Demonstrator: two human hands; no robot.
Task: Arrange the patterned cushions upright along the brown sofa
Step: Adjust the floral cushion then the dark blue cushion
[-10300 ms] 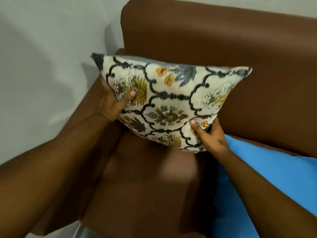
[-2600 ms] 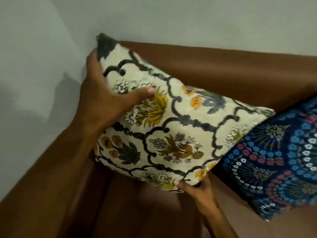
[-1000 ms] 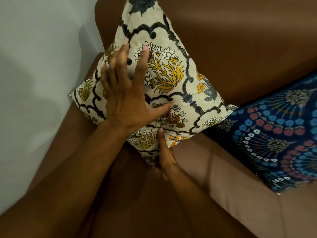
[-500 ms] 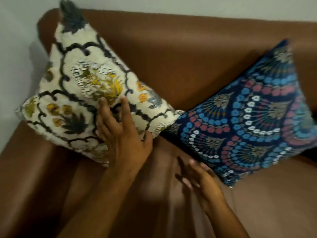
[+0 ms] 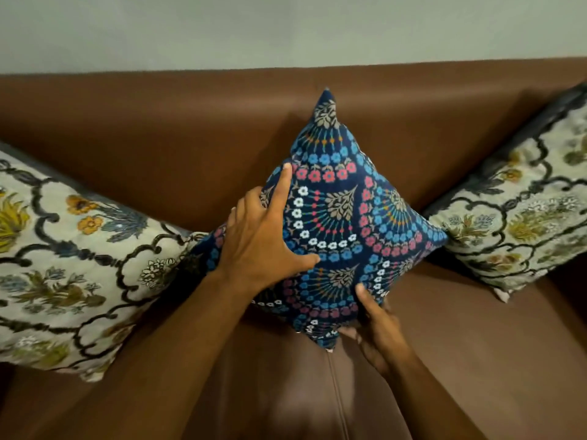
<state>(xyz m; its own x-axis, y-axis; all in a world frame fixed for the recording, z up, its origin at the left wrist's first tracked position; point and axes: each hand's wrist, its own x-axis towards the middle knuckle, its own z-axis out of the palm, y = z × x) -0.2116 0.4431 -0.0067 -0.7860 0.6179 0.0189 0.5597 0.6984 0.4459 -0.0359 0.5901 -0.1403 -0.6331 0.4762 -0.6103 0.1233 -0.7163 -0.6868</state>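
Note:
A dark blue cushion [image 5: 346,217] with pink, white and blue flower rings stands on one corner against the back of the brown sofa [image 5: 197,128], in the middle. My left hand [image 5: 263,236] lies spread on its left face, fingers wrapped over the edge. My right hand [image 5: 378,325] grips its bottom corner, thumb on the front. A cream floral cushion [image 5: 70,265] leans at the left, touching the blue one. A second cream floral cushion [image 5: 521,211] leans at the right.
A pale wall [image 5: 286,30] rises behind the sofa back. A seam [image 5: 336,392] between two seat pads runs down from under the blue cushion. Bare brown seat [image 5: 460,344] shows in front of the cushions.
Both hands have left the cream cushion at the left and taken hold of the blue cushion, which now stands on its corner in the middle. The view has shifted right, revealing a second cream cushion.

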